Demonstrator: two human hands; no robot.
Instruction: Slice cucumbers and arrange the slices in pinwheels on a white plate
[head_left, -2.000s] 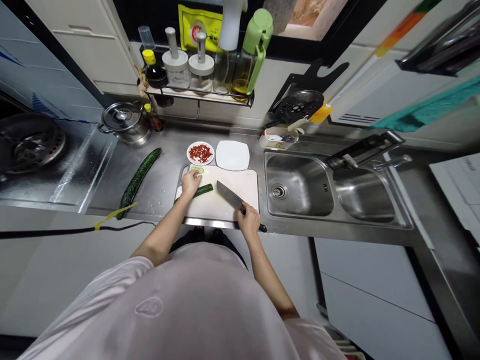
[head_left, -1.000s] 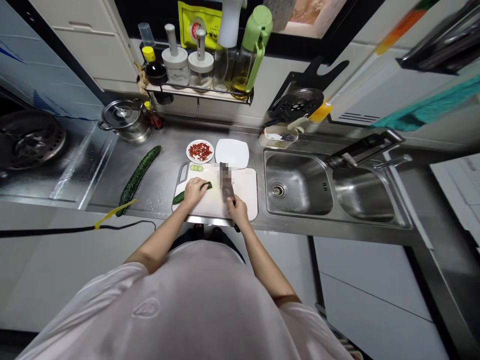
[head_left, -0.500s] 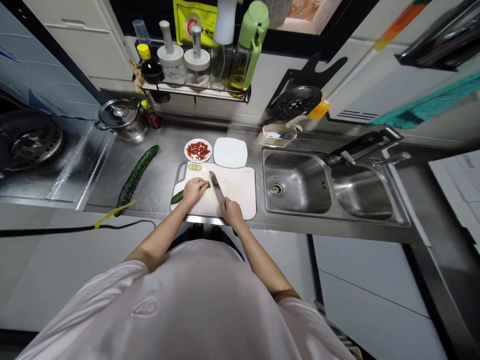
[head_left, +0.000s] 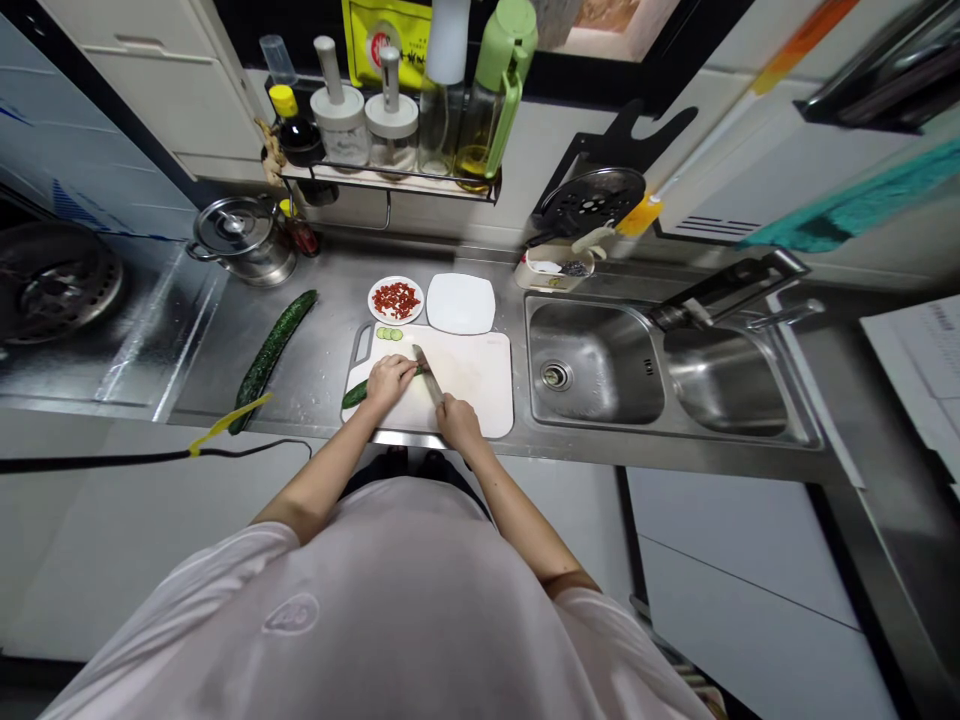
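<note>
My left hand is closed over a cut cucumber and presses it on the white cutting board. The knife is in my right hand, its blade slanting up and left at the cucumber's right end, close to my left fingertips. Several cucumber slices lie in a row at the board's upper left. Behind the board stand a white plate with nothing on it and a round plate of chopped red pieces.
A whole cucumber lies left on the steel counter, near a lidded pot. The double sink is to the right. Above hangs a rack with jars and bottles. A black cable with a yellow tie crosses at the left.
My right hand and the knife have moved slightly left, so the blade is now at the cucumber's end. My left hand stays almost where it was.
</note>
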